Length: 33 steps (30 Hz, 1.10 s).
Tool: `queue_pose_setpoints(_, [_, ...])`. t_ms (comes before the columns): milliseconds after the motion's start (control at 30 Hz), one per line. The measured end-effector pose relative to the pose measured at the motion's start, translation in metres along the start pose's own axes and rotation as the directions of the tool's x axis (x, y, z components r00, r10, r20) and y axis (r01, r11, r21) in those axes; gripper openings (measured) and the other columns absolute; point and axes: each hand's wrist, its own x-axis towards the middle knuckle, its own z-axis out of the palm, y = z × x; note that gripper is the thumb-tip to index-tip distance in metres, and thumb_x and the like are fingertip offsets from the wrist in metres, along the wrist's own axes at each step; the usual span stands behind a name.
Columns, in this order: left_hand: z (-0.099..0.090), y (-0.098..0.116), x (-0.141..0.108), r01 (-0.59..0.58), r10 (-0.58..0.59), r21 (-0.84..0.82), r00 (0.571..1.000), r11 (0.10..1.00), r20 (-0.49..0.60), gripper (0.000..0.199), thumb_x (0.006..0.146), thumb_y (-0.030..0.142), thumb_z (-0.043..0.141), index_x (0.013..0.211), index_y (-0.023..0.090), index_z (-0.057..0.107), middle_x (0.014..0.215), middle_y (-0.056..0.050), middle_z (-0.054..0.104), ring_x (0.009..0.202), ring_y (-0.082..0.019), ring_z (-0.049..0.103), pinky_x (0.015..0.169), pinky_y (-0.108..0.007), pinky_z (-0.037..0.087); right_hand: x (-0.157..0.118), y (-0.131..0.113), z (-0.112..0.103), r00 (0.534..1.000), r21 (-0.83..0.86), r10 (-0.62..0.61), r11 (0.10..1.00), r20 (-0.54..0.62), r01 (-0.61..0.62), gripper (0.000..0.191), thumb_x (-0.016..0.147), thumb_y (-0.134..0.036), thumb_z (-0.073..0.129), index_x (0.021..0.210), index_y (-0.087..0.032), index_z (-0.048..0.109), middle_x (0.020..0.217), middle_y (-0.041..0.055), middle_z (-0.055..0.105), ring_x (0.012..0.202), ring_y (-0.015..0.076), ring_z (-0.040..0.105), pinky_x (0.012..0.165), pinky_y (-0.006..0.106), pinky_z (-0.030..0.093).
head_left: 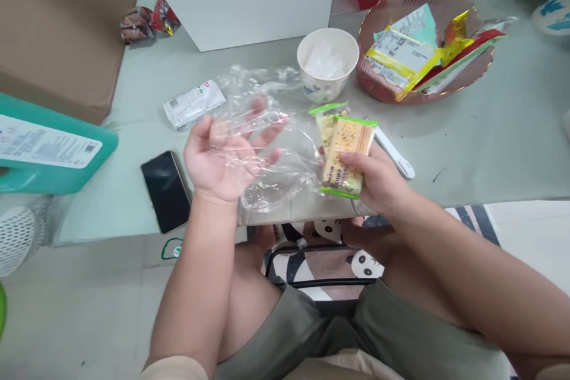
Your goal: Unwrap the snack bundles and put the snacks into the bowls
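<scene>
My left hand (227, 157) is palm up with its fingers spread. Thin clear plastic, like a bag (285, 160), drapes over those fingers; whether they are inside it I cannot tell. In my right hand (378, 175) are two wrapped cracker packets with green ends: the front packet (350, 151) lies under my thumb, and the second packet (327, 122) shows behind it. Just past the packets stands a white paper cup (327, 65) with crumpled clear plastic inside. A white handle-like strip (395, 154) lies partly hidden behind my right hand.
A pink glass bowl (378, 86) holds several wrapped snacks. Left of the bag are a small white packet (195, 104) and a phone (166, 190). A green jug (102, 145), a cardboard box (57, 41) and a white box (249, 0) bound the table.
</scene>
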Motion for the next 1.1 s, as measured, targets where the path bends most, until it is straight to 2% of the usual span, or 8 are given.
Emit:
queue_pose_setpoints(100, [-0.015,0.003,0.004,-0.099,0.098,-0.103,0.995,0.99,-0.017,0.053,0.102,0.035,0.043,0.063,0.016,0.013,0.116,0.006,0.076,0.13,-0.022,0.063,0.094,-0.041,0.061,0.006,0.002,-0.01,0.968,-0.076,-0.175,0.984,-0.182,0.163,0.049,0.081,-0.042,0.067,0.125,-0.025,0.057,0.13,0.012,0.07,0.119,0.0333,0.07,0.094,0.054,0.062])
queue_pose_setpoints(233, [-0.023,0.001,0.01,-0.152,0.147,-0.03,0.981,0.988,-0.126,0.051,0.1,0.037,0.041,0.061,0.017,0.015,0.116,0.001,0.075,0.139,-0.022,0.057,0.103,-0.042,0.058,0.01,0.004,-0.021,0.771,-0.321,-0.515,0.852,-0.375,0.414,0.05,0.086,-0.042,0.062,0.133,-0.028,0.05,0.135,0.0104,0.066,0.129,0.0301,0.065,0.108,0.055,0.055])
queue_pose_setpoints(433, [-0.016,-0.002,0.012,-0.151,0.183,0.21,0.973,0.966,-0.143,0.051,0.088,0.048,0.055,0.058,0.019,0.025,0.115,-0.004,0.074,0.14,-0.027,0.057,0.098,-0.044,0.061,0.008,-0.043,-0.038,0.704,-0.572,-0.681,0.666,-0.202,0.479,0.037,0.089,-0.029,0.065,0.123,-0.024,0.054,0.133,0.0144,0.068,0.124,0.0308,0.068,0.106,0.051,0.055])
queue_pose_setpoints(533, [-0.015,-0.003,0.011,-0.138,0.162,0.171,0.978,0.976,-0.135,0.052,0.088,0.047,0.055,0.057,0.019,0.024,0.112,-0.004,0.074,0.139,-0.027,0.058,0.098,-0.044,0.061,0.019,-0.094,-0.053,0.583,-0.749,-0.805,0.454,-0.111,0.483,0.047,0.082,-0.014,0.065,0.127,-0.022,0.053,0.137,0.014,0.065,0.126,0.0277,0.067,0.102,0.043,0.054])
queue_pose_setpoints(600, [-0.016,-0.003,0.011,-0.129,0.14,0.084,0.98,0.988,-0.139,0.053,0.087,0.043,0.058,0.057,0.019,0.022,0.109,-0.003,0.074,0.137,-0.027,0.059,0.098,-0.045,0.062,0.033,-0.132,-0.066,0.556,-0.9,-0.83,0.273,-0.042,0.34,0.053,0.083,-0.011,0.064,0.135,-0.019,0.053,0.131,0.0135,0.069,0.12,0.0273,0.068,0.095,0.042,0.053])
queue_pose_setpoints(700, [-0.015,-0.003,0.011,-0.109,0.107,0.002,0.978,0.994,-0.176,0.056,0.081,0.04,0.067,0.057,0.019,0.021,0.103,-0.005,0.073,0.133,-0.029,0.062,0.097,-0.047,0.063,0.065,-0.179,-0.087,0.635,-1.0,-0.772,0.021,-0.003,0.021,0.057,0.085,-0.016,0.062,0.141,-0.008,0.056,0.145,0.0161,0.06,0.133,0.0322,0.057,0.103,0.05,0.043])
queue_pose_setpoints(867, [-0.014,-0.002,0.012,-0.083,0.104,0.122,0.979,0.989,-0.177,0.057,0.084,0.048,0.062,0.058,0.019,0.02,0.106,-0.006,0.074,0.135,-0.03,0.061,0.097,-0.047,0.063,0.124,-0.203,-0.118,0.898,-0.986,-0.44,-0.155,0.006,-0.07,0.062,0.075,-0.021,0.068,0.135,-0.006,0.062,0.151,0.0122,0.058,0.141,0.0374,0.05,0.097,0.053,0.04])
queue_pose_setpoints(1100, [-0.017,-0.003,0.014,-0.113,0.136,0.165,0.982,0.98,-0.131,0.055,0.087,0.048,0.058,0.055,0.018,0.025,0.094,-0.003,0.073,0.13,-0.03,0.061,0.094,-0.051,0.061,0.151,-0.191,-0.13,0.938,-0.99,-0.346,-0.124,-0.017,-0.064,0.029,0.074,-0.019,0.069,0.1,-0.01,0.079,0.149,0.0068,0.062,0.145,0.0292,0.05,0.108,0.044,0.039])
